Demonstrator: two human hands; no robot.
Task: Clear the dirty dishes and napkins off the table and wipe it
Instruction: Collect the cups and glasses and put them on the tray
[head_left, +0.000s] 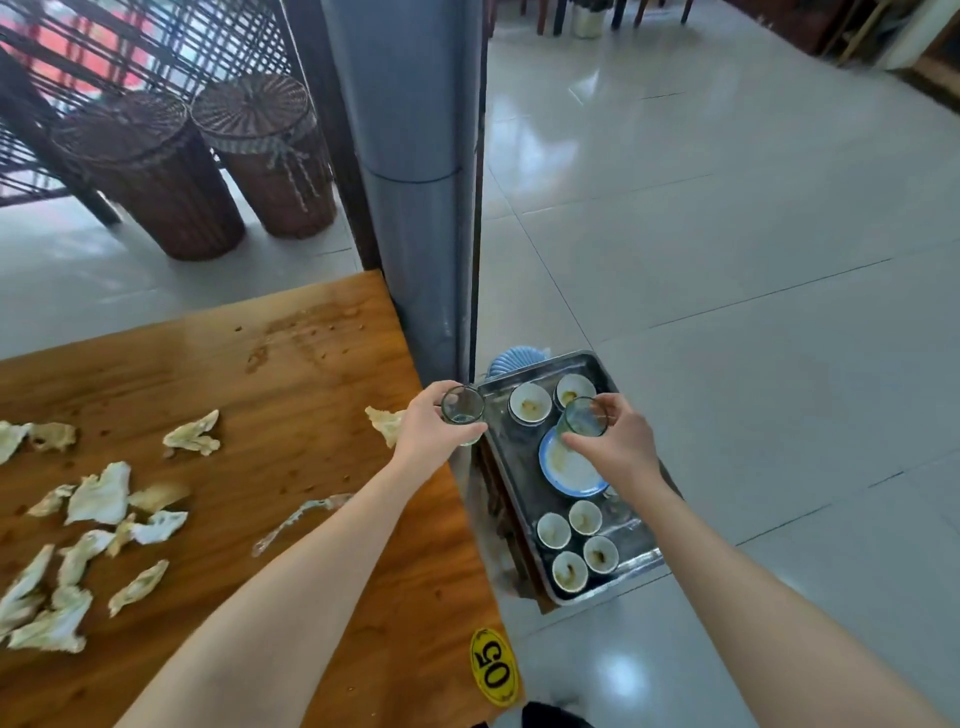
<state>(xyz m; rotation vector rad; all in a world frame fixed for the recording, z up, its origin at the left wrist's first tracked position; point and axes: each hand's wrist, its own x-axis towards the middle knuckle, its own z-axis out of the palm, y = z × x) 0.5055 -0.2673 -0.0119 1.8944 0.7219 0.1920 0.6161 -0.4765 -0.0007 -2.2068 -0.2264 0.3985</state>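
My left hand grips a clear drinking glass at the wooden table's right edge. My right hand grips a second clear glass above a metal tray beside the table. On the tray lie a blue-rimmed plate and several small white cups with brown residue. Several crumpled, stained napkins are scattered over the wooden table, one napkin just left of my left hand. Crumbs and smears mark the tabletop.
A grey pillar rises right behind the table corner and tray. Two wicker baskets stand on the floor at the back left. A yellow "05" tag sits on the table's near corner. Pale tiled floor stretches to the right.
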